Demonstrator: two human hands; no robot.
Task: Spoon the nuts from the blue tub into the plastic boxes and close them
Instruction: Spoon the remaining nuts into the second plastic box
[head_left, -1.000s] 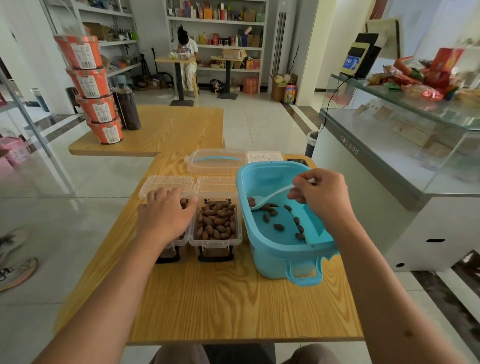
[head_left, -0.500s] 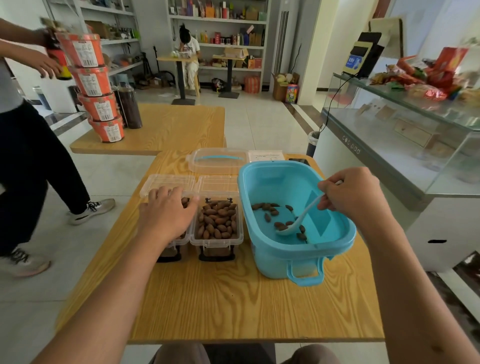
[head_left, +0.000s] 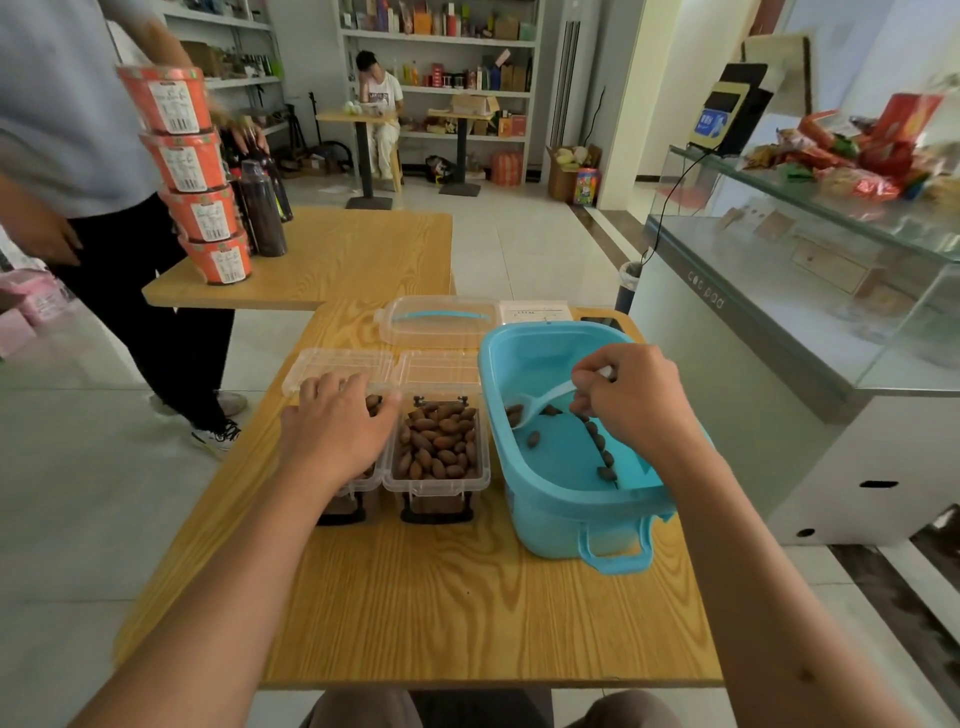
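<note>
Inside the blue tub, your right hand is pinching the spoon, bowl pointing left toward nuts and open plastic boxes; your left hand is resting flat on the far-left box.

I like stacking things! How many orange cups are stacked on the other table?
4. The orange cups make one leaning stack on the far table's left corner: bottom, second, third, top. None seems hidden.

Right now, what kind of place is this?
Probably a small shop or snack store: stocked shelves line the back wall, a glass counter holds packaged snacks, and labelled orange tubs are stacked nearby.
</note>
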